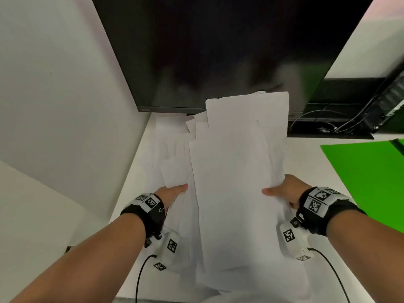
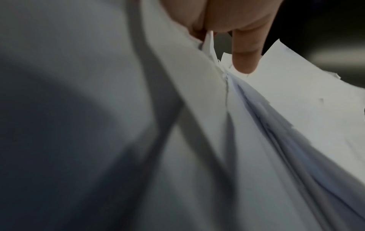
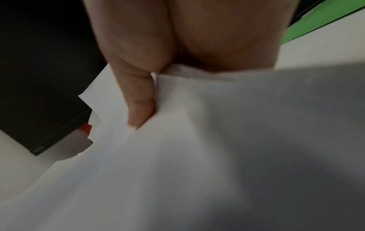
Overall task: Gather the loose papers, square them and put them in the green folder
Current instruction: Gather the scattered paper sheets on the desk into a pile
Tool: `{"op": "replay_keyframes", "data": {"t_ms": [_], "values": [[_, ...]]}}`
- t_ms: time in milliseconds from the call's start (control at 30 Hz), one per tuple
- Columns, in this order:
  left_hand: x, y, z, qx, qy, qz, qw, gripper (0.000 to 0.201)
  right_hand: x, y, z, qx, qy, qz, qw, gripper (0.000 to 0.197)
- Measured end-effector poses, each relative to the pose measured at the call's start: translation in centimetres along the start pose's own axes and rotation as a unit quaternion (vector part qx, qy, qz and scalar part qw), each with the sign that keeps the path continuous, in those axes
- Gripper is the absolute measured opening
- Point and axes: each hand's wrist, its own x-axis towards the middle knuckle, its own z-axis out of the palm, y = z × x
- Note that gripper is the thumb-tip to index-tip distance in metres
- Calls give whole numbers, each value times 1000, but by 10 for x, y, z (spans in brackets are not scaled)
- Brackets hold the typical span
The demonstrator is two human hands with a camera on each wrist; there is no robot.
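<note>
Papers [image 1: 236, 182], pinched at each side by left hand [image 1: 172, 194] and right hand [image 1: 284, 192], sit ragged; tapping their long edge on the desk [image 1: 306, 158] should square them

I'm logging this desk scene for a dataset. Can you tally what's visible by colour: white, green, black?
White: 1, the bunch of loose papers, sheets too overlapped to count, held by the left hand and right hand.
Green: 1, the green folder lying at the right.
Black: 2, the monitor and the cable tray behind it.
Total: 4
</note>
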Motion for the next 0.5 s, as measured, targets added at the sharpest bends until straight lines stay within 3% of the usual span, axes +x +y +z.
{"op": "replay_keyframes", "data": {"t_ms": [67,133,267,400,500], "values": [[-2,0,-1,3,6,-4,1000,95,6,-5,2,49,79,-25,995,32],[-3,2,-2,12,1,-5,1000,97,10,-12,10,77,122,-40,989,33],[-12,6,1,63,15,17,998,99,15,-21,32,51,70,-44,995,37],[-18,3,6,112,62,70,989,82,18,-20,26,61,96,-60,992,40],[-29,2,3,88,61,107,989,64,20,-13,10,105,103,-41,988,64]]}}
